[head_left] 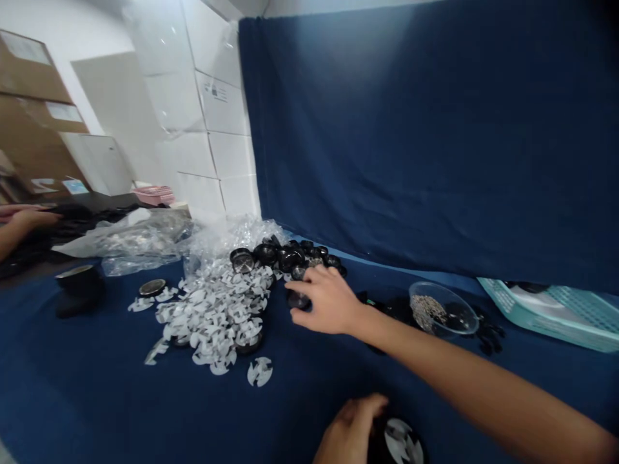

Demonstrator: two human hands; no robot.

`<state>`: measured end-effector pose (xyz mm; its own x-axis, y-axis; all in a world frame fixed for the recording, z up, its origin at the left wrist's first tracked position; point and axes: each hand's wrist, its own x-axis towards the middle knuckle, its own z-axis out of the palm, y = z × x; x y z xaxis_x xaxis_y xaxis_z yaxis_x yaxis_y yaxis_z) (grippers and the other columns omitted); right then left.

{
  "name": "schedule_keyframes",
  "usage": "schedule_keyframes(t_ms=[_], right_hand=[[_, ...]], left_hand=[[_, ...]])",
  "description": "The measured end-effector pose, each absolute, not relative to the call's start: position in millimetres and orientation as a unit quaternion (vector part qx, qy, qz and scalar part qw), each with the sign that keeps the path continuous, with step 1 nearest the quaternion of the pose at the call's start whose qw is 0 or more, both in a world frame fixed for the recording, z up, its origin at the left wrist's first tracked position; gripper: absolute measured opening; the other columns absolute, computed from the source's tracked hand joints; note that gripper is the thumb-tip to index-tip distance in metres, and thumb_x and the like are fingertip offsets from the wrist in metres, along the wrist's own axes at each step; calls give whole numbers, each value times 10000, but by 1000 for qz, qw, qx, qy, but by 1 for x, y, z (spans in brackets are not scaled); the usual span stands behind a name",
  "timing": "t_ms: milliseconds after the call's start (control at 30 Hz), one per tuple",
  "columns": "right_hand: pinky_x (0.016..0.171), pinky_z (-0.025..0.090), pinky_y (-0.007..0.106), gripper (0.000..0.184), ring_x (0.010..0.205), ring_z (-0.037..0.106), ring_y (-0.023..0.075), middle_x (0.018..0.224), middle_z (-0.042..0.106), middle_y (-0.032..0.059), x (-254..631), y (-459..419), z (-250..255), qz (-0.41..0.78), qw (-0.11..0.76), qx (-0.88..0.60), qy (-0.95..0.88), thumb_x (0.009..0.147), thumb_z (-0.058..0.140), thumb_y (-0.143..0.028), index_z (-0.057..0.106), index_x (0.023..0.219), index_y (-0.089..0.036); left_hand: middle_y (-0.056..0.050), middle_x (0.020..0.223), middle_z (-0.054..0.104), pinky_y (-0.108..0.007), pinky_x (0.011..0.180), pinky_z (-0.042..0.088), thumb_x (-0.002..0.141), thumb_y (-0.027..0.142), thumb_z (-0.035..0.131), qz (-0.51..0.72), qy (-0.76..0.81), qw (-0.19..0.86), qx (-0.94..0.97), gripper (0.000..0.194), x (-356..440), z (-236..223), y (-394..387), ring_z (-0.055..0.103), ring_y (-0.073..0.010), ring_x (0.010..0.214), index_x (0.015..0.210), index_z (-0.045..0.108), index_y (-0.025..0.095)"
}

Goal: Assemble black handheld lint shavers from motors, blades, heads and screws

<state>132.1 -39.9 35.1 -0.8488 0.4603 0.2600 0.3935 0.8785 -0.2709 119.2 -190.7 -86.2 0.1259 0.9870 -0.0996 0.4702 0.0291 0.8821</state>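
Observation:
At the bottom of the head view my left hand (351, 428) is closed on the edge of a round black part (374, 444). A white cut-out disc (402, 441) shows on its face. My right hand (329, 299) is stretched out to the heap of black round caps (291, 258). Its thumb and fingers are apart around one black cap (298, 299); whether they touch it I cannot tell. Left of that hand lies a large heap of white cut-out discs (217, 312), and a single white disc (260, 372) rests in front of it.
A clear bowl of small metal pieces (428, 312) and a teal basket (546, 322) stand at right. Plastic bags (145, 235), a black cylinder (80, 289) and white boxes (232, 154) are at left. A blue curtain (425, 129) hangs behind. Another person's hand (33, 219) shows far left.

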Motion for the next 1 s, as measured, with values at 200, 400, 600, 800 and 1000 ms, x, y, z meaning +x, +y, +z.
schedule_keyframes(t_ms=[200, 400, 600, 800, 1000], right_hand=[[847, 477, 302, 333, 973, 570, 176, 1082, 572, 41, 291, -94, 35, 368, 291, -308, -828, 882, 590, -352, 400, 1138, -254], [946, 408, 372, 374, 1099, 540, 229, 1185, 558, 40, 331, -154, -19, 440, 313, -356, -763, 736, 706, -217, 453, 1009, -256], [978, 428, 374, 534, 1200, 506, 246, 1254, 556, 54, 337, -168, -10, 387, 304, -337, -802, 756, 701, -230, 491, 1243, -289], [986, 414, 393, 559, 1143, 500, 240, 1190, 615, 44, 355, -165, 43, 300, 212, -307, -878, 678, 719, -157, 586, 1214, -249], [877, 449, 318, 479, 966, 578, 192, 1020, 649, 4, 367, -168, 79, 259, 132, -315, -903, 607, 740, -64, 633, 1041, -235]], left_hand=[[-169, 1294, 590, -483, 1054, 410, 524, 224, 827, 286, 585, 446, 614, 973, 120, -70, -191, 558, -329, 1182, 1403, 410, 194], [-44, 1077, 701, -397, 980, 424, 539, 175, 794, 335, 557, 418, 635, 526, 130, -44, -197, 609, -262, 1022, 1051, 681, 221], [8, 922, 711, -232, 767, 469, 561, 96, 730, 372, 539, 415, 632, 425, 143, -7, -199, 631, -166, 840, 973, 660, 172], [-4, 892, 698, -250, 742, 448, 539, 102, 726, 363, 547, 390, 646, 340, 160, 16, -199, 621, -175, 817, 868, 663, 166], [6, 828, 667, -257, 676, 403, 504, 115, 748, 345, 551, 377, 660, 278, 179, 30, -203, 589, -166, 758, 756, 646, 171]])
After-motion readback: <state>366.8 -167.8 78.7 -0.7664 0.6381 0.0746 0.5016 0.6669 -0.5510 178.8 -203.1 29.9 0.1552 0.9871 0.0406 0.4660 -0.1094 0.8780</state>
